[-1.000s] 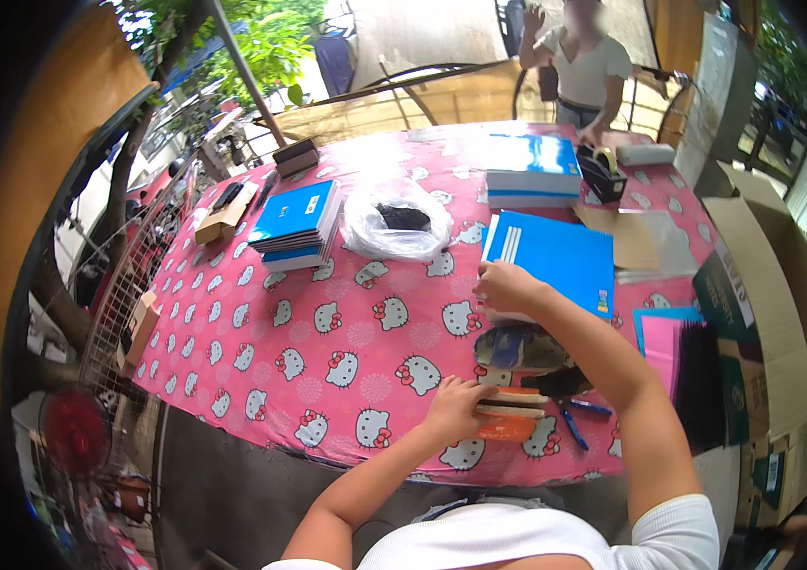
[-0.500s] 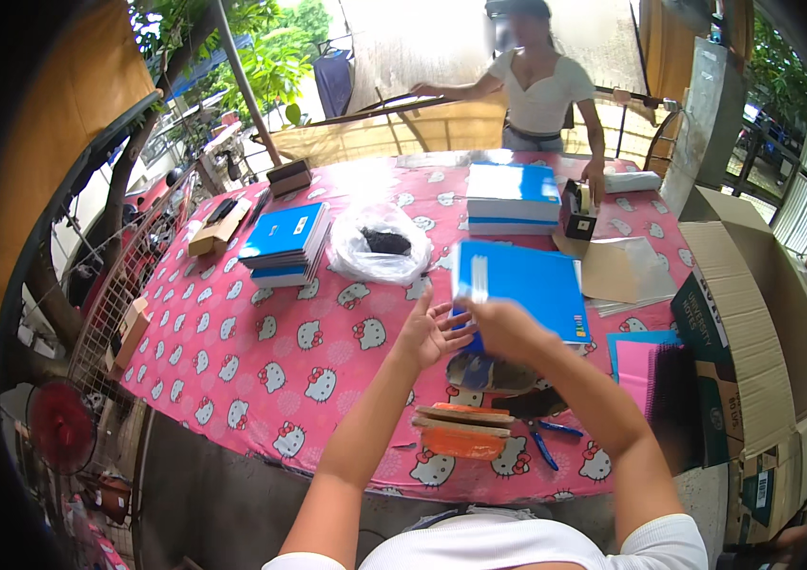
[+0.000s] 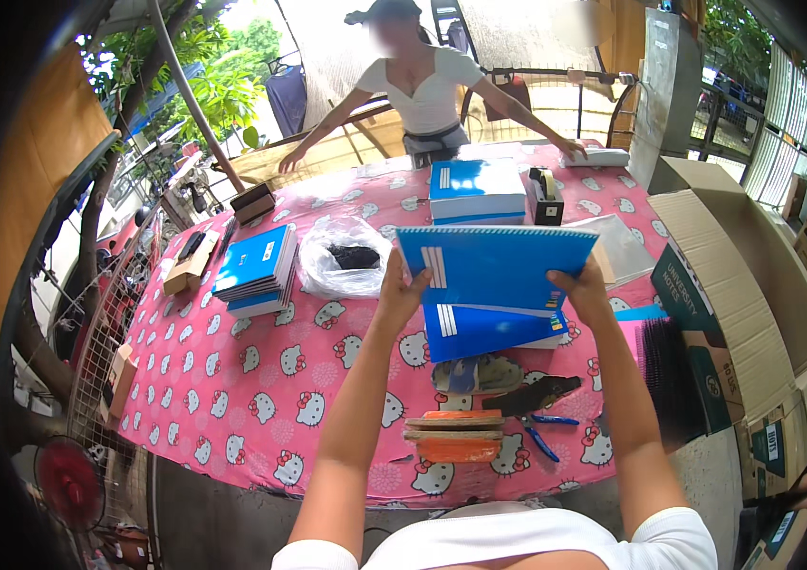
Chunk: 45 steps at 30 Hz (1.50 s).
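Note:
A blue spiral notebook (image 3: 499, 266), or a thin stack of them, is raised above the table between my hands, its coil along the far edge. My left hand (image 3: 403, 293) grips its left side with the thumb on top. On the right side my right hand (image 3: 582, 290) holds it the same way. Beneath it on the table lie more blue notebooks (image 3: 480, 331). Closer to me are a camouflage-patterned cloth item (image 3: 478, 374), a dark flat piece (image 3: 546, 393), an orange block with wooden layers (image 3: 456, 446) and blue-handled pliers (image 3: 542, 441).
Blue notebook stacks (image 3: 256, 266) (image 3: 478, 190) stand left and far on the pink tablecloth (image 3: 327, 418). A plastic bag (image 3: 345, 256) with something black sits between. Beyond are a tape dispenser (image 3: 545, 198) and a co-worker (image 3: 422, 90). An open carton (image 3: 736, 275) is at right.
Both my hands now hold the notebook raised and level; before, my left hand was apart with fingers spread. The co-worker's hand has left the tape dispenser and rests on a white roll.

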Each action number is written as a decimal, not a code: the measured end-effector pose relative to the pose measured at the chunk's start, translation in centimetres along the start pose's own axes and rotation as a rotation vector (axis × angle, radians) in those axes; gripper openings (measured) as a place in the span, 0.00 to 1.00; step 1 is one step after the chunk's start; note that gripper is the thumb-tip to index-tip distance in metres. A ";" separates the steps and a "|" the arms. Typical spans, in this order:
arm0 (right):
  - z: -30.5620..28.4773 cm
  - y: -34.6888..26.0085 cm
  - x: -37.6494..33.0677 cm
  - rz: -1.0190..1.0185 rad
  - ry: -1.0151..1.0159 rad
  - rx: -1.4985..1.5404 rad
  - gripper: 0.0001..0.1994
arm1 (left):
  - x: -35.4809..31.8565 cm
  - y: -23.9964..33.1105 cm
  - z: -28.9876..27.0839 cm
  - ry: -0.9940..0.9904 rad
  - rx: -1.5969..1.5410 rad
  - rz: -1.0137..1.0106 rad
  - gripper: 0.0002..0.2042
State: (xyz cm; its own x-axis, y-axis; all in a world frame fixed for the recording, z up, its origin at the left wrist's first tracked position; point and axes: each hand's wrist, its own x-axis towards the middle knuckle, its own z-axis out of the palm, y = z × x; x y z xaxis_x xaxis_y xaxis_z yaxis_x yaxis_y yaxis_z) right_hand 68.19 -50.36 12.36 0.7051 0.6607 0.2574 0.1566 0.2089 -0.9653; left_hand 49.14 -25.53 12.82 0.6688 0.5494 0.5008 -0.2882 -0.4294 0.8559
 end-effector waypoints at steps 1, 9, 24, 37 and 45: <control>0.3 0.1 -0.1 0.021 0.013 0.003 0.22 | 0.0 -0.8 0.4 0.022 -0.069 -0.046 0.20; 2.8 3.6 -1.6 0.031 0.169 -0.141 0.27 | -0.9 -4.4 0.9 0.136 0.025 -0.065 0.20; 5.2 0.6 -17.2 -0.092 0.031 -0.456 0.20 | -12.6 8.2 -3.1 0.094 -0.112 -0.192 0.14; 6.8 9.1 -24.4 -0.215 0.018 -0.788 0.18 | -19.3 11.1 -2.3 0.299 0.575 0.265 0.40; -0.3 9.7 -21.7 -0.260 -0.098 -1.052 0.08 | -19.9 13.7 6.6 -0.516 1.107 0.132 0.34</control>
State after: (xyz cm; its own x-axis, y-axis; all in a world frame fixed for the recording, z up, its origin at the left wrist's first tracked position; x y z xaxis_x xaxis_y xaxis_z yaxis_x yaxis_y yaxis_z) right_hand 54.59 -62.90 -2.60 0.5137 0.7499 0.4168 0.8398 -0.3402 -0.4230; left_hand 36.42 -47.12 13.67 0.9438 0.2155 0.2505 0.1945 -0.9752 0.1059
